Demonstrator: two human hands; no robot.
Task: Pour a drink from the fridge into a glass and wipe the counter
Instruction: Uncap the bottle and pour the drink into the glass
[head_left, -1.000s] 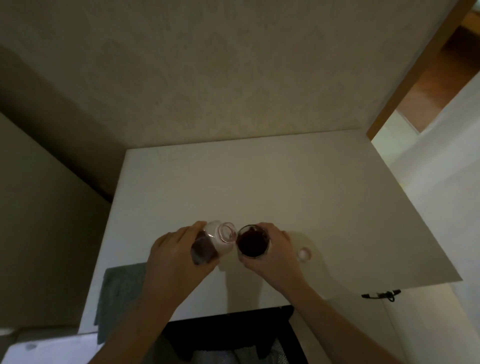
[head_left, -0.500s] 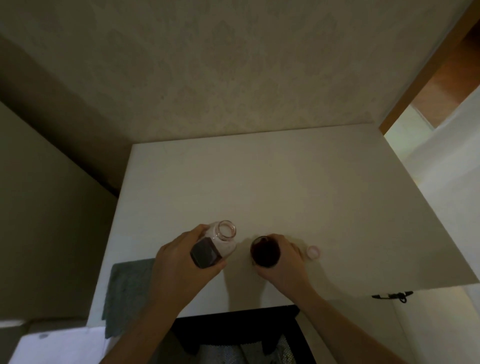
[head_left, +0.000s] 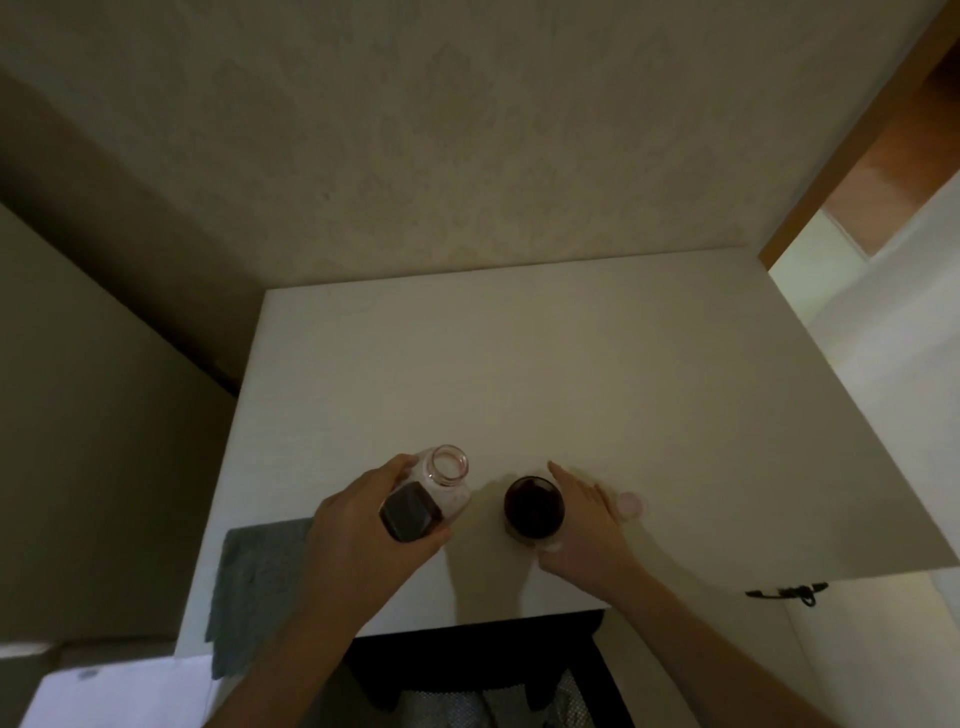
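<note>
A clear bottle (head_left: 427, 496) with dark red drink in its lower part and no cap is gripped by my left hand (head_left: 358, 540), near the front edge of the white counter (head_left: 519, 364). It is held mouth up, slightly tilted. To its right a glass (head_left: 534, 506) full of dark red drink stands on the counter. My right hand (head_left: 587, 525) lies against the glass's right side with its fingers stretched out straight, not wrapped around it. The bottle's small pale cap (head_left: 630, 504) lies just right of that hand.
A grey-green cloth (head_left: 260, 577) lies on the counter's front left corner and hangs over the edge. A patterned wall (head_left: 467, 130) backs the counter. A doorway (head_left: 893, 156) opens at the right. A dark chair (head_left: 483, 670) sits under the front edge.
The bottle has swung away from the glass and come back upright. The glass was set down on the counter, and my right hand's fingers have opened off it.
</note>
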